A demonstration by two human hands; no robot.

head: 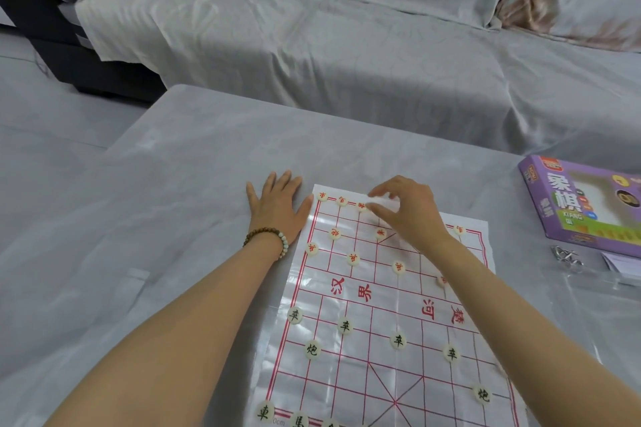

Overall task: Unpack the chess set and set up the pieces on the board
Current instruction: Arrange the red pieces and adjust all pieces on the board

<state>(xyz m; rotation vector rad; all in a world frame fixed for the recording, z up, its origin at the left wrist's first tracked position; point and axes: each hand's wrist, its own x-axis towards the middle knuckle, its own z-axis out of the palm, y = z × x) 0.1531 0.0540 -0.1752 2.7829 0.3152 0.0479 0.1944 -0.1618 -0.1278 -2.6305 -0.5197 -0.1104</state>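
The left hand (277, 208) lies flat and open on the worktop (173, 201), beside the far corner of the thin, slippery board (381, 305). Just right, the right hand (406, 215) pinches a small, light, smooth piece (379, 202) by its rim above the far row

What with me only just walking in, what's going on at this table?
A person is laying out chess pieces on a board. The left hand rests flat on the table beside the board's far corner; the right hand appears to pinch a piece over the far row. Both sides are partly filled; the purple box lies to the right.
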